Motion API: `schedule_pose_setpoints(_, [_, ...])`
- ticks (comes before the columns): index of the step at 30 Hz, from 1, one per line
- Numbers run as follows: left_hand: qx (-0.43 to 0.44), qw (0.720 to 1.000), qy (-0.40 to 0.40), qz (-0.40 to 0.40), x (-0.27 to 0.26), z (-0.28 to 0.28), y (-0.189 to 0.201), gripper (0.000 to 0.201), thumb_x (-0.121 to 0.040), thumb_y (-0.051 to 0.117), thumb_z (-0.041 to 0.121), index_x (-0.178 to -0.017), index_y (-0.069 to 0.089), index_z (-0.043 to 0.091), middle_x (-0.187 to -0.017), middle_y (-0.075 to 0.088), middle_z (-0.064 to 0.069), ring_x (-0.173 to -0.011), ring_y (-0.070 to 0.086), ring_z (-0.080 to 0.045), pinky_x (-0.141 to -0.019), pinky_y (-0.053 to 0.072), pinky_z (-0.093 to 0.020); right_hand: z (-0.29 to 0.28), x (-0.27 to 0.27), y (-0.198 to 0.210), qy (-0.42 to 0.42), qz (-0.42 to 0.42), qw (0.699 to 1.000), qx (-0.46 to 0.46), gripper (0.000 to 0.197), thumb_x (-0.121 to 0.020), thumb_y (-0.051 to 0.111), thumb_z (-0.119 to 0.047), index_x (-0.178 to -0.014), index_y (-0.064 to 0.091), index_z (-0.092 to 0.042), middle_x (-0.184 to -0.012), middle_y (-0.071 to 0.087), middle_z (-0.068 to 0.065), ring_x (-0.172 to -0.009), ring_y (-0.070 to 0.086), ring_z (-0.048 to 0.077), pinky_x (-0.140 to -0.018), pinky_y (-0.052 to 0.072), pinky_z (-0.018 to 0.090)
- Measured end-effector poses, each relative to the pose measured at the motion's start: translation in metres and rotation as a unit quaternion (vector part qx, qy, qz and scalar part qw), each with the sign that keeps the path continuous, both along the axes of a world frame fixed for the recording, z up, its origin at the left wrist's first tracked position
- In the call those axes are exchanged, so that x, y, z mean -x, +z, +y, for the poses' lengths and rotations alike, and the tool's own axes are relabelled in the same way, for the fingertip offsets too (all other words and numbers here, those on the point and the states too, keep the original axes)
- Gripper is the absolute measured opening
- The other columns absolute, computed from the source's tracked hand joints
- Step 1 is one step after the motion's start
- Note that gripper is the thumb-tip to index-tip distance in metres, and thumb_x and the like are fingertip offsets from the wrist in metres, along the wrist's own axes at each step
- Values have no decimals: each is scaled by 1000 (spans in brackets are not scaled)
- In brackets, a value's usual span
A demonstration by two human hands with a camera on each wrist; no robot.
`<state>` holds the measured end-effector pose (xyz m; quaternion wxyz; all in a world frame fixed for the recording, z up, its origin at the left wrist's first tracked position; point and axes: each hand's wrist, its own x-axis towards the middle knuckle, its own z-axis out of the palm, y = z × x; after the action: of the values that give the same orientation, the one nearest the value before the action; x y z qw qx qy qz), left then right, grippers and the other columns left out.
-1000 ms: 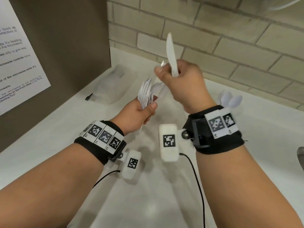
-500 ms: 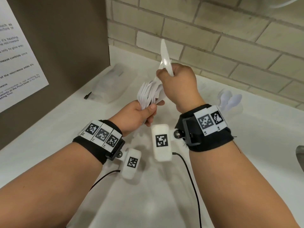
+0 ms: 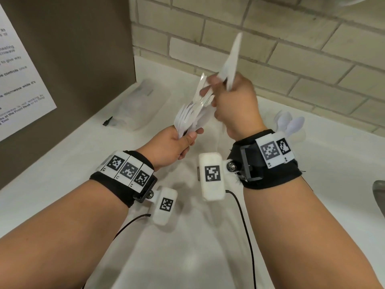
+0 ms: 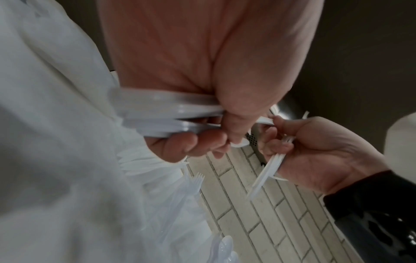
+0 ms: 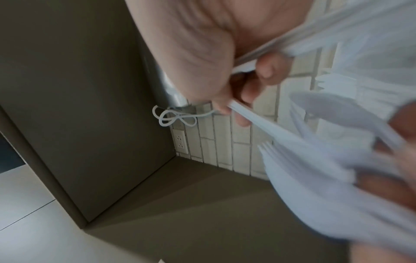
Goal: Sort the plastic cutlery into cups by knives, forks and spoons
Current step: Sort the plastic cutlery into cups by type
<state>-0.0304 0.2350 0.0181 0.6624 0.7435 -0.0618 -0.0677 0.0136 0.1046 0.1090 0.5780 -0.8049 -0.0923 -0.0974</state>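
A clear bag [image 3: 136, 107] lies left of centre on the white counter [image 3: 62, 163]; spoons [image 3: 291, 124] stand at right. At centre frame, the left hand [image 3: 170, 146] clamps a fanned bundle of cutlery [image 3: 191, 115]. Just above, the raised right hand [image 3: 233, 101] grips knives [image 3: 231, 65], fingertips pinching into the bundle.
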Motion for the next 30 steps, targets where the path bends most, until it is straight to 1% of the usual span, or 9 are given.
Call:
schedule_pose_setpoints(3, [-23,999,40,22,-3,5,-6,24,-100,44,26,-116,62,21,-59,52,15,-57,41,-10,-56,39,-22,-13,-12,16,-70,-53,990,-113,15,-101,37,-19,-93,49,-21,-65,64,-4,-60,60,7,-58,47,27])
schedule_pose_setpoints(6, [-27,993,107,31,-9,11,-11,26,-98,47,31,-112,65,18,-75,50,-1,-62,42,-16,-64,40,-31,-20,-27,25,-64,-90,981,-160,19,-102,30,-20,-94,47,-25,-66,46,0,-59,55,22,-59,51,30])
schedule_pose_setpoints(9, [-24,988,147,37,-13,15,-14,36,-97,48,33,-111,64,4,-79,46,-10,-67,41,-22,-67,39,-34,-13,-55,19,-54,-133,983,-113,14,-99,36,-22,-99,46,-32,-77,46,-2,-60,48,18,-61,51,33])
schedule_pose_setpoints(11, [-11,988,149,45,-15,17,-16,29,-98,47,31,-113,65,14,-78,47,-7,-66,41,-21,-66,38,-33,-6,-76,11,-37,-151,984,-87,12,-94,42,-25,-99,47,-35,-81,49,-3,-68,49,14,-68,49,38])
schedule_pose_setpoints(14, [3,989,136,56,-19,19,-21,26,-99,46,30,-116,65,23,-75,46,-3,-63,40,-16,-62,37,-31,6,-106,1,-6,-132,985,-110,13,-97,45,-13,-90,50,-22,-69,45,-6,-61,45,9,-63,46,35])
schedule_pose_setpoints(21, [42,988,129,75,-29,20,-25,21,-98,47,30,-105,66,28,-76,41,-7,-63,36,-18,-60,35,-31,29,-157,-43,-31,1,990,-138,13,-95,50,-13,-87,52,-23,-75,52,-2,-64,50,13,-65,49,30])
schedule_pose_setpoints(22, [49,987,128,78,-31,20,-26,21,-98,47,30,-104,66,27,-77,41,-8,-63,36,-18,-59,35,-30,30,-163,-50,-25,37,989,-138,6,-91,55,-15,-92,53,-20,-78,57,0,-69,55,15,-69,49,29])
schedule_pose_setpoints(25, [53,987,127,85,-35,20,-28,22,-99,46,26,-104,66,22,-74,43,-5,-59,37,-14,-55,35,-27,24,-170,-61,-33,95,993,-66,42,-86,67,-24,-123,51,-12,-108,67,5,-101,60,18,-90,44,25])
schedule_pose_setpoints(30, [55,986,129,85,-38,15,-28,22,-100,45,22,-105,65,15,-72,49,2,-58,43,-12,-55,40,-25,10,-164,-45,-34,84,993,-69,52,-95,54,-9,-143,36,-2,-141,49,13,-128,49,20,-104,37,21])
